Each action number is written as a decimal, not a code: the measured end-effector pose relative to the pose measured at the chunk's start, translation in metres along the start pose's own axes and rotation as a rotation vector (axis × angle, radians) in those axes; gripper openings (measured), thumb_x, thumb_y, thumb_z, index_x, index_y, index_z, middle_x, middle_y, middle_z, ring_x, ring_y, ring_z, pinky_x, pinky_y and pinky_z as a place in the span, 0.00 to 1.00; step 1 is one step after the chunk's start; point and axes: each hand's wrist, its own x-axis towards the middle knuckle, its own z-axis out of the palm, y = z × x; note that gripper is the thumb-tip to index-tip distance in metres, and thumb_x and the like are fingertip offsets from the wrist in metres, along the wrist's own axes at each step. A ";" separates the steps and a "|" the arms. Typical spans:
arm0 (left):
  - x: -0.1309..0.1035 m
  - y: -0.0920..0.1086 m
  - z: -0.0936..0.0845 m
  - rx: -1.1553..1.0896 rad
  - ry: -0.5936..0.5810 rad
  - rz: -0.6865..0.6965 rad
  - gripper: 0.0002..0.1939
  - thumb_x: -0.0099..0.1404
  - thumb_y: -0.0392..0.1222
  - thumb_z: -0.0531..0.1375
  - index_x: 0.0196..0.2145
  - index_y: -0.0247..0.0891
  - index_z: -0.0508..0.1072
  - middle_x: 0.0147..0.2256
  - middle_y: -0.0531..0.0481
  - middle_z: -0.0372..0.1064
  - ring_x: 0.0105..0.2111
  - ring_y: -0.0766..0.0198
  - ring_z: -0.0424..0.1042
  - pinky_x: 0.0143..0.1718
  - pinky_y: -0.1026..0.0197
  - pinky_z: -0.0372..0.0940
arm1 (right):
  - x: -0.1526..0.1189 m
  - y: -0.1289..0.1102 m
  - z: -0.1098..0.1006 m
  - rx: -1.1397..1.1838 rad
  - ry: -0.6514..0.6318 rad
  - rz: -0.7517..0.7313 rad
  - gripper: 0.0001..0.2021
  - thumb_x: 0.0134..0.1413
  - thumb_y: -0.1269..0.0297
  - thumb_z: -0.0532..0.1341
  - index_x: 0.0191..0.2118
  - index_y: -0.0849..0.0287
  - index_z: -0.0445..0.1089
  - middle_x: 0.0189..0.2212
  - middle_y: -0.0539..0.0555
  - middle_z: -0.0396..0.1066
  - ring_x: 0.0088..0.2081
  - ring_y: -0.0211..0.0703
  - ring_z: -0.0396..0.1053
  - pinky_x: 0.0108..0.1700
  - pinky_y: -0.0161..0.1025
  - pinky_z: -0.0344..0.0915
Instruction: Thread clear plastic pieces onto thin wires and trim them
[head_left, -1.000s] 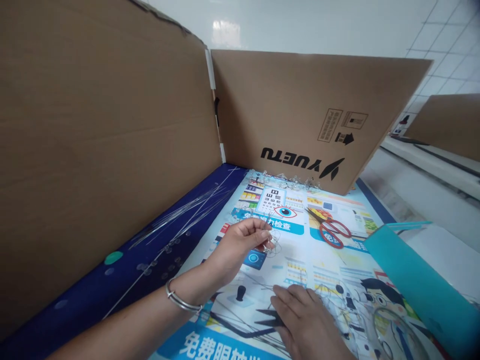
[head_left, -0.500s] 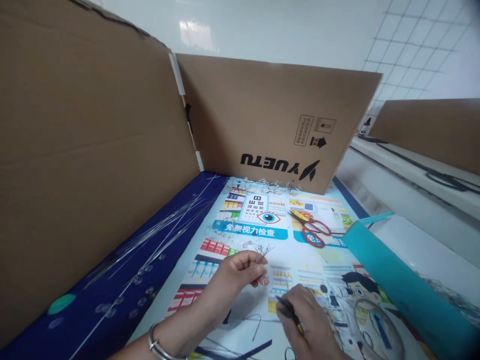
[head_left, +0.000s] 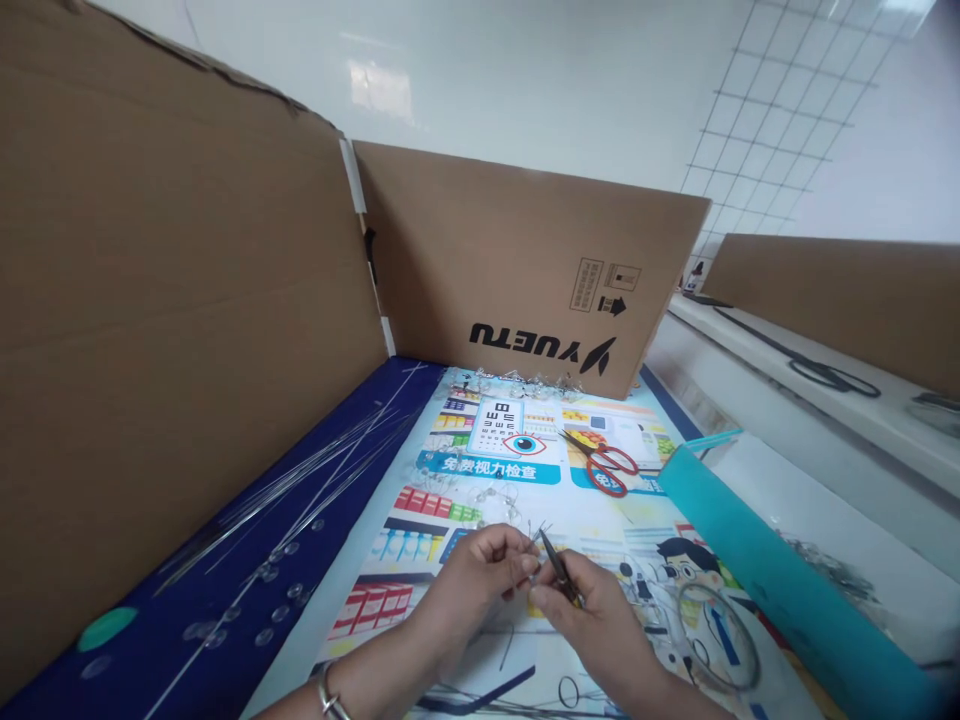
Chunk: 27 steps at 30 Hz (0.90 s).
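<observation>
My left hand is closed in a pinch on a small bunch of thin wires, whose ends fan out above the fingertips. Close beside it, my right hand grips small dark-jawed pliers. The pliers' tip points up and left, near the wire ends; whether it touches them I cannot tell. Under both hands lies a printed sheet. Loose wires and a short bent wire rest on it near me. A clear beaded piece lies just beyond my left hand.
Red-handled scissors lie further back. On the right stands a teal-sided box with wiry pieces inside, beside a wire coil. Long wires and clear discs lie left. Cardboard panels wall the left and back.
My right hand has moved up and left, bringing the pliers from below to beside the left hand's wires. The left hand has dropped slightly. The camera view has shifted a little.
</observation>
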 end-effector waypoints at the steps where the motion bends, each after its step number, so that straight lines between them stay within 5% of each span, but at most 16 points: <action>1: 0.000 0.000 0.000 0.000 0.003 -0.004 0.08 0.53 0.40 0.63 0.26 0.34 0.69 0.23 0.51 0.68 0.23 0.68 0.62 0.25 0.66 0.55 | 0.000 -0.001 0.001 -0.004 0.015 0.009 0.06 0.48 0.63 0.58 0.27 0.60 0.66 0.21 0.46 0.64 0.24 0.34 0.59 0.27 0.31 0.56; 5: 0.001 0.000 -0.001 -0.042 0.016 0.017 0.08 0.53 0.40 0.63 0.24 0.34 0.68 0.22 0.53 0.67 0.22 0.70 0.62 0.25 0.66 0.55 | 0.002 0.003 0.006 -0.010 0.107 0.040 0.07 0.47 0.62 0.59 0.27 0.60 0.66 0.21 0.46 0.63 0.25 0.35 0.58 0.27 0.31 0.56; 14: 0.002 -0.007 0.001 -0.101 0.001 -0.005 0.08 0.50 0.40 0.64 0.24 0.33 0.70 0.26 0.47 0.72 0.27 0.63 0.69 0.32 0.61 0.60 | 0.001 0.025 0.007 0.008 0.014 -0.001 0.12 0.50 0.57 0.57 0.26 0.61 0.63 0.20 0.46 0.57 0.24 0.34 0.53 0.27 0.31 0.53; 27: 0.001 -0.004 0.004 -0.082 0.011 -0.061 0.08 0.50 0.40 0.64 0.23 0.33 0.70 0.21 0.50 0.69 0.23 0.67 0.65 0.28 0.63 0.58 | 0.004 0.031 -0.003 -0.022 -0.023 0.044 0.15 0.50 0.53 0.58 0.26 0.62 0.67 0.18 0.46 0.59 0.23 0.34 0.54 0.26 0.32 0.53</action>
